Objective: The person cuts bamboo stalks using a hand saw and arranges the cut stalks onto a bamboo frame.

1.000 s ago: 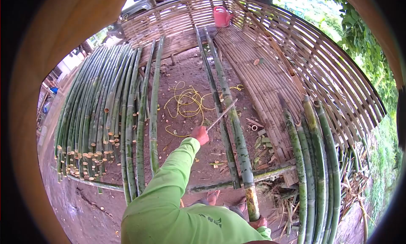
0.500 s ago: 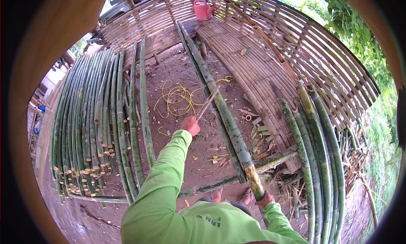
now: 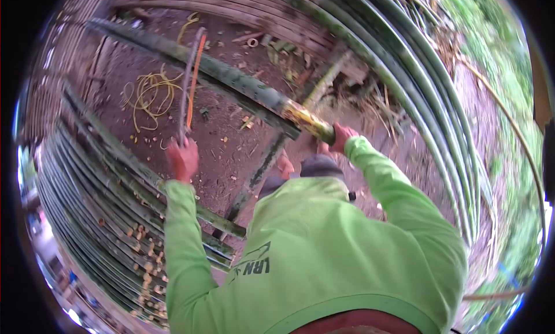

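Note:
My left hand is closed around the end of a long, narrow saw. Its grey bar and orange strip run side by side, and its far part overlaps a green bamboo pole in the view; I cannot tell whether they touch. At the near end of that pole, where the surface is patchy yellow and brown, my right hand grips it. A darker length of bamboo lies right alongside. Both rest across another bamboo pole lower down.
Many cut bamboo poles lie in rows at the left. More long poles stand along the right. A tangled yellow rope is on the dirt ground, beside a slatted bamboo platform. Scraps and dry leaves litter the right.
The view has turned and tilted downward, showing more of my green shirt. The saw in my left hand now points more directly away from me. My right hand still holds the pole's end.

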A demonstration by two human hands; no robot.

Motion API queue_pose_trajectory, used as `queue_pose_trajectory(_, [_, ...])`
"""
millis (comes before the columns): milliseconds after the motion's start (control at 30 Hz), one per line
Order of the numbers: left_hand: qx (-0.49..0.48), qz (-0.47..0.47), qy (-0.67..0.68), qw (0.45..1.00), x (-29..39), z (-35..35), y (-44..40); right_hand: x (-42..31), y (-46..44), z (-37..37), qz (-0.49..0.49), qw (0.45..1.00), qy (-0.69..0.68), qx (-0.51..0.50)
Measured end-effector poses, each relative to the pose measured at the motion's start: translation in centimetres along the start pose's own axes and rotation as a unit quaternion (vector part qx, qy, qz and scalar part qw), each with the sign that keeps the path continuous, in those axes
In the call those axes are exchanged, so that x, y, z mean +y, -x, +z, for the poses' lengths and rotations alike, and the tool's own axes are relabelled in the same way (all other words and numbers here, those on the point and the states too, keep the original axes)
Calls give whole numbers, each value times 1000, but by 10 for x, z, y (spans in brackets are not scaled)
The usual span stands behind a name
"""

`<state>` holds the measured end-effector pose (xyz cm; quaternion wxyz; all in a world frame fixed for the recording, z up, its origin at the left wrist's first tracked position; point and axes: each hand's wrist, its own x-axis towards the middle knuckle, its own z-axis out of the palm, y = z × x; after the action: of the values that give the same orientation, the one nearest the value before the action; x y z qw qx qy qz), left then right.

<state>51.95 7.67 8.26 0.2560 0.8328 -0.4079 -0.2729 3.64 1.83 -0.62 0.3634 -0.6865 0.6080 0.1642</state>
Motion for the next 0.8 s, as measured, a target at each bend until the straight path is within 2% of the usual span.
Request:
queue_pose_trajectory(67, [-63,157,-36,985,49,5,86,10,-3,10,-5,1000,14,4])
queue_pose_trajectory(100, [-48,189,-8,981,61,13,116,7,-5,11,-13,1000,22,8])
queue_pose_trajectory(133, [-77,191,-28,978,20,34,137,5,-3,8,2,1000,23,6])
queue_pose_trajectory(200, [-147,187,-14,971,11,60,157,0,2,2,16,1000,13,-5])
queue_pose_trajectory(233, [-188,179,20,966,42,65,166,-1,3,0,22,1000,12,-10])
queue_pose_trajectory(333, [-236,174,50,955,50,100,168,-2,5,-3,16,1000,10,-14])
queue_pose_trajectory(433, [-224,228,58,946,41,130,166,0,5,-1,15,1000,8,-8])
queue_pose_trajectory(467, [-238,199,63,949,43,133,166,-3,7,-1,23,1000,6,-2])
queue_pose_trajectory(633, [-208,242,48,946,37,143,169,0,7,6,32,999,14,21])
queue_pose_trajectory(767, [-215,225,17,950,29,132,172,5,3,11,21,999,15,20])
queue_pose_trajectory(800, [-226,220,23,949,29,129,171,-1,7,18,39,994,24,98])
